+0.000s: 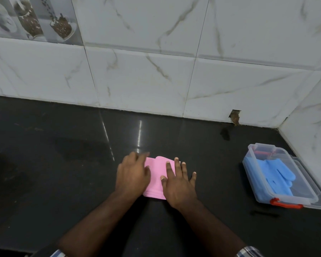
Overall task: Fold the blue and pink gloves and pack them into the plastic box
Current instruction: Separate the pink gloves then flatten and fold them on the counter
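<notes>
dark polished counter, glossy, with streaks of reflected light; it runs back to a wall of white marble-look tiles, and a second tiled wall meets it at the right, forming a corner. a decorative tile with jars printed on it sits high at the far left. a small broken hole shows in the bottom tile row near the corner. left hand lies flat, palm down, fingers straight and close together, pressing the left part of the pink glove. right hand also lies flat, fingers straight and slightly spread, pressing the right part of the same glove; thumb points inward across the pink. the two hands lie side by side, near each other, a strip of pink showing between them. both forearms come in from the near edge, checked sleeves just visible at the bottom. the glove lies folded on the counter, centre of view. plastic box, clear with a red latch, stands well apart to the right, near the side wall, lid off; blue gloves lie inside it. broad bare counter stretches left of the hands and between the hands and the box.
</notes>
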A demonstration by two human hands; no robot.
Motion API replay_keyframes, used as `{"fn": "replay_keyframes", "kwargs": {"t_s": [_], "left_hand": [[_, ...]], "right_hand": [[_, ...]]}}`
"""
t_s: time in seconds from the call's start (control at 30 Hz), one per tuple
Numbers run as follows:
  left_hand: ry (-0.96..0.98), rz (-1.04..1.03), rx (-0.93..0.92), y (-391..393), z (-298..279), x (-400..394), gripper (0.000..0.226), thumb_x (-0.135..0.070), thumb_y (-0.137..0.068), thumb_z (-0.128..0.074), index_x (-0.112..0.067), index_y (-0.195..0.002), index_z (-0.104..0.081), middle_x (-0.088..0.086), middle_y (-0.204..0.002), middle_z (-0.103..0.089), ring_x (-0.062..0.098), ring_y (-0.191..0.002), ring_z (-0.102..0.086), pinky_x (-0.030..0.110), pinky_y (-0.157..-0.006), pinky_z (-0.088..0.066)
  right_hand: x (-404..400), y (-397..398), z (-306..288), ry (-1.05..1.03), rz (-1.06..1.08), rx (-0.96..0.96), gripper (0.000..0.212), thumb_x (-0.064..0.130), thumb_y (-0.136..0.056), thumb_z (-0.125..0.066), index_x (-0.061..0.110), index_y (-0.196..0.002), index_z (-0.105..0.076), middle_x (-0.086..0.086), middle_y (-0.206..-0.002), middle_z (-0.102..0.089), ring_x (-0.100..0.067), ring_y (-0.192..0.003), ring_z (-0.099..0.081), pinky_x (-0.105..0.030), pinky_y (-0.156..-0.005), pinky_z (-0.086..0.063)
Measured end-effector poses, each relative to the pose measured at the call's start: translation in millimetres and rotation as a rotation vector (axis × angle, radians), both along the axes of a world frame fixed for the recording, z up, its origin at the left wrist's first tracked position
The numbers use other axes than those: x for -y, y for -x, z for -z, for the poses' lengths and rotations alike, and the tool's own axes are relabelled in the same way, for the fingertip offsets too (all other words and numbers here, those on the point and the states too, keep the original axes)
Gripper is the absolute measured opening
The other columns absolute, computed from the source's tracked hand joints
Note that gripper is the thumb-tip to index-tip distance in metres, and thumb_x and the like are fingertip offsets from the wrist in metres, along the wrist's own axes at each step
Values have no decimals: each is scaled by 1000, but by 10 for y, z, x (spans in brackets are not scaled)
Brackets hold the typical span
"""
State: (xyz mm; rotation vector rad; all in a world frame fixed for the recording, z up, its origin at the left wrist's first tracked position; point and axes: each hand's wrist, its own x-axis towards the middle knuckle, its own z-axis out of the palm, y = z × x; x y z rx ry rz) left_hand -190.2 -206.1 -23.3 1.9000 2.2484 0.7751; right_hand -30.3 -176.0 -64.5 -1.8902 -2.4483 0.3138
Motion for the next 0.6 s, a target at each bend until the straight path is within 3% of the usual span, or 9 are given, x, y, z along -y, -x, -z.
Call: {"fn": "replay_keyframes", "kwargs": {"t_s": [0.1,0.17,0.23,0.33,0.6], "left_hand": [[-35,234,-167,-179,113,-94,48,-30,-87,-47,-24,-132,-60,2,-134,-61,26,-124,-56,44,-101,-45],[145,290,-253,-153,216,-166,63,-43,-90,-23,-25,-145,-46,1,-154,-44,26,-144,-37,48,-116,-28],[316,281,-260,-69,340,-198,69,-53,-93,-12,-28,-155,-26,-1,-165,-23,23,-153,-16,49,-121,-13],[324,275,-224,-1,477,-190,64,-56,-99,-16,-32,-158,-14,-5,-167,-15,18,-154,-6,48,-123,-10],[254,253,-210,0,570,-168,69,-58,-94,-11,-34,-158,-15,-6,-166,-20,17,-153,-12,49,-122,-9]], "right_hand": [[0,-2,31,-1,-2,13,78,56,-82,6,31,-155,-6,-1,-165,10,-25,-151,5,-64,-115,-5],[-1,-15,39,-10,3,5,77,57,-83,7,33,-155,-6,1,-165,9,-25,-151,4,-64,-116,-5],[-1,-32,43,-15,5,0,79,58,-81,11,34,-155,-5,2,-165,9,-25,-151,5,-64,-116,-4],[2,-52,48,-11,-3,4,78,60,-82,10,35,-155,-2,3,-165,10,-28,-151,8,-65,-116,-3],[-18,-93,64,6,-18,0,77,61,-84,7,32,-155,1,2,-165,8,-30,-151,9,-67,-115,-1]]}}
